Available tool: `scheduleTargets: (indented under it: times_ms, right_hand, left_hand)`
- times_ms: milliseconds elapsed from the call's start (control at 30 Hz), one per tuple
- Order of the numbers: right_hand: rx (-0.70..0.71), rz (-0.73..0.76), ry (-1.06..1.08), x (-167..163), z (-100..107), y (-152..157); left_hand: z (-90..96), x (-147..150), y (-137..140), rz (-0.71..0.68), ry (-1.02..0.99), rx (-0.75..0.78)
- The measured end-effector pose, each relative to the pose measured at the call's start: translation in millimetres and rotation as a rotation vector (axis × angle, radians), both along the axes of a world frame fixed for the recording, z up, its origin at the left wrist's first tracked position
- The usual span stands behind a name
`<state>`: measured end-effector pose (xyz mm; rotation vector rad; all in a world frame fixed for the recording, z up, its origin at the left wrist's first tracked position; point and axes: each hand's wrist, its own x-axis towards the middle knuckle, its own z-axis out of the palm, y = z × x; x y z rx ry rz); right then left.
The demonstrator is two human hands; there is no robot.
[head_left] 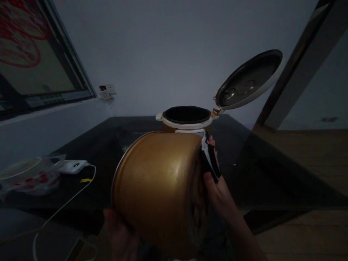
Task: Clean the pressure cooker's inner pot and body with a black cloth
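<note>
A gold-coloured rice cooker inner pot is held on its side in front of me, its rim to the left and its base to the right. My left hand grips the pot low at the rim end; its fingers are partly hidden beneath the pot and dim. In my right hand is a black-and-white cloth, pinched between thumb and fingers and pressed against the edge of the pot's base. Behind the pot stands the rice cooker, with its round lid swung up to the right.
A dark table spans the view. On its left lie a plastic-wrapped bowl and a white device with a white cable hanging over the front edge. A wall socket is near the window.
</note>
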<state>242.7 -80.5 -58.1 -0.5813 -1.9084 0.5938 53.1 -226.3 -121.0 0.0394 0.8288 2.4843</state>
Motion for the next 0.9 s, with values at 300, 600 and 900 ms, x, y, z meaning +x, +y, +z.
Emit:
scheduleTargets:
  times_ms: [300,600,900]
  right_hand:
    - [0.11,0.178,-0.184,6.7,-22.9,-30.1]
    - [0.467,0.159,-0.287,2.7,-19.4,-56.1]
    - [0.517,0.107,-0.209,-7.8,-20.7,-64.4]
  left_hand:
    - [27.9,-4.5,5.4,0.034,0.026,-0.088]
    - [34.5,-1.1,18.1,-0.043,-0.089,-0.037]
    - [32.7,-1.4,15.5,-0.062,-0.061,0.039]
